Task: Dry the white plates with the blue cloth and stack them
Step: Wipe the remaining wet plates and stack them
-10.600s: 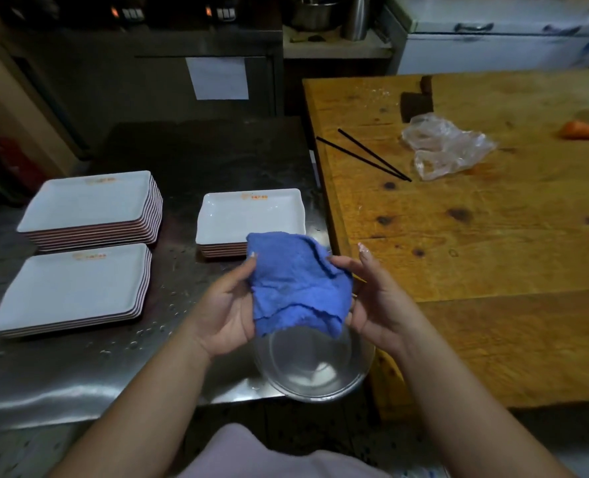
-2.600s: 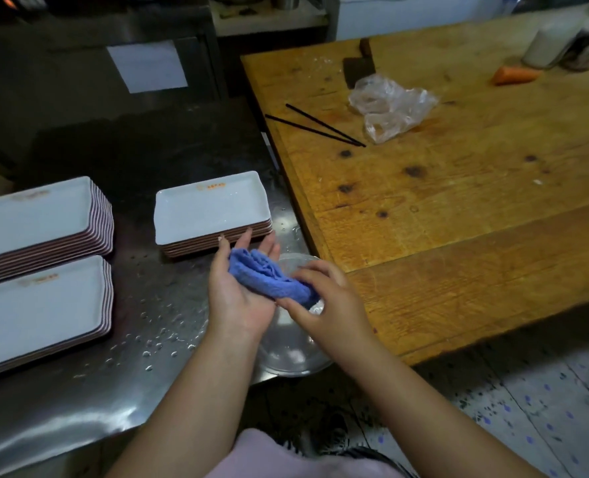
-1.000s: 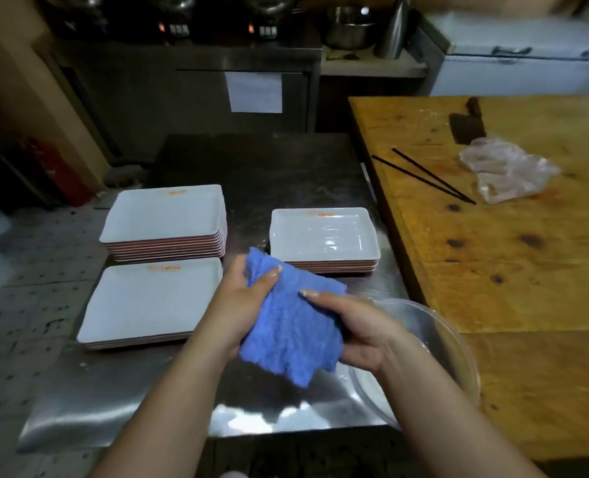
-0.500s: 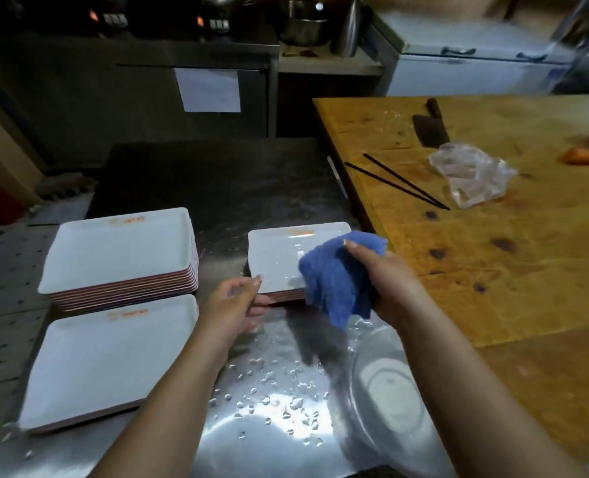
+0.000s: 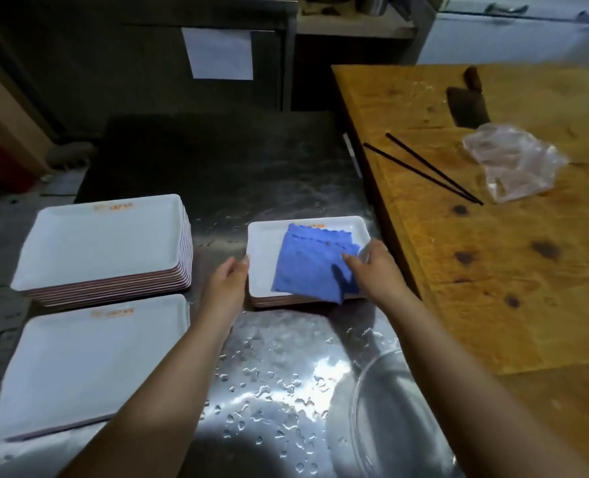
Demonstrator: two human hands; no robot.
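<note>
- Head view: the blue cloth lies spread on the top plate of the small plate stack at centre frame, on a wet steel counter.
- The right hand pinches the cloth's right edge.
- The left hand touches the stack's left rim, fingers loosely curled.
- Two larger plate stacks sit at left.
- A clear bowl is lower right; chopsticks lie on the wooden table.

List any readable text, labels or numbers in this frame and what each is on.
None can be read.
Orange print on the far-left plate stack: blurred.
Orange print on the near-left plate stack: blurred.
Orange print by the blue cloth on the right stack: blurred.
Paper sheet: blank.
</note>
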